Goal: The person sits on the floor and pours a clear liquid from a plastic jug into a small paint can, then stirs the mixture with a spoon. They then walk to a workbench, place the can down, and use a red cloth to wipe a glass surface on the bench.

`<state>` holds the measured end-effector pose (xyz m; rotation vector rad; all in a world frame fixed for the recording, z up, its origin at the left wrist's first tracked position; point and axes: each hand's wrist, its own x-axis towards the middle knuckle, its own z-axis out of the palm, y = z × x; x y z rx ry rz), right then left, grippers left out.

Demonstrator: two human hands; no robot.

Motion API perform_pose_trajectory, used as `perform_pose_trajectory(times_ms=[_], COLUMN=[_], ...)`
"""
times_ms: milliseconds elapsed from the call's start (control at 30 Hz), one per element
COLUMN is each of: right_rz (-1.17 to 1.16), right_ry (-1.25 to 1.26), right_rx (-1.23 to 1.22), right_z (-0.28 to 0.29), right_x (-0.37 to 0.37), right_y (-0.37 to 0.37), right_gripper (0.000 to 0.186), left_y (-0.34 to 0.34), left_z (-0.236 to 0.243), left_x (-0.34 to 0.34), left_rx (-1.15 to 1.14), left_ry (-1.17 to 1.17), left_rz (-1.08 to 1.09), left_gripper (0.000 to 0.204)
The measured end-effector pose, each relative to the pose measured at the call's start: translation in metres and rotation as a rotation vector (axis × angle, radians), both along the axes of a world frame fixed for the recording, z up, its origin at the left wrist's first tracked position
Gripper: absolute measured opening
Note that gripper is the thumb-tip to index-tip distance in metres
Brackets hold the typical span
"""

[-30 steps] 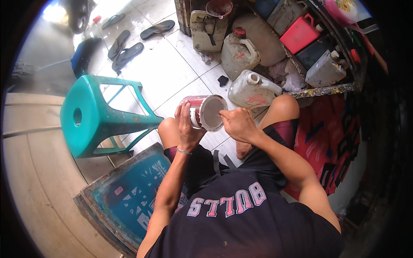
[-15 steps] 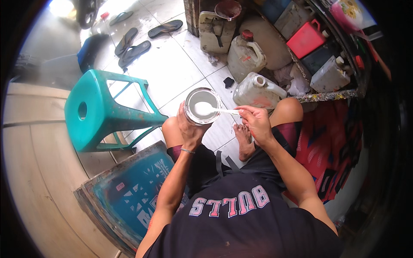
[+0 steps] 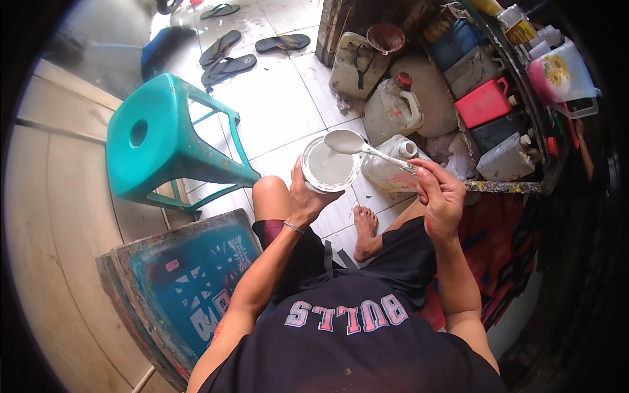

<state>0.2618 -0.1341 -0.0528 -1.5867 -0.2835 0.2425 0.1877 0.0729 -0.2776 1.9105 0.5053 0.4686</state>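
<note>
My left hand (image 3: 310, 196) is wrapped round the near left side of a round tub (image 3: 327, 185), which holds a greyish-white liquid (image 3: 322, 169). In my right hand (image 3: 440, 196) the handle of a spoon (image 3: 344, 141) is pinched between thumb and fingers. The spoon's bowl is over the far rim of the tub, coated in the pale liquid, and a streak seems to trail from it down to the surface. White residue also coats the handle. Both hands are held above my bent legs.
A teal plastic stool (image 3: 147, 141) stands at the left. Below it leans a blue-green framed screen (image 3: 190, 288). Whitish jerrycans (image 3: 386, 111) crowd the right, near a shelf with a red can (image 3: 485, 103). Dark flip-flops (image 3: 282, 43) lie on the white tiles.
The spoon has lifted out of the liquid to above the tub's far rim, its bowl now clearly visible. My right hand has moved right, still gripping the handle.
</note>
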Motion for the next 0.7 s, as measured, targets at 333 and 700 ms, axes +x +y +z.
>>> perform_pose_trajectory(times_ms=[333, 700], right_rz=[-0.028, 0.154], right_ry=[-0.178, -0.615], right_rx=[-0.039, -0.433], right_z=[0.034, -0.010], right_x=[-0.007, -0.008], right_y=[0.000, 0.010], right_gripper=[0.022, 0.018], left_y=[0.000, 0.003], left_z=[0.005, 0.018], left_x=[0.011, -0.001], left_rx=[0.118, 0.111], left_ry=[-0.089, -0.193], left_rz=[0.050, -0.027], left_gripper=[0.129, 0.116])
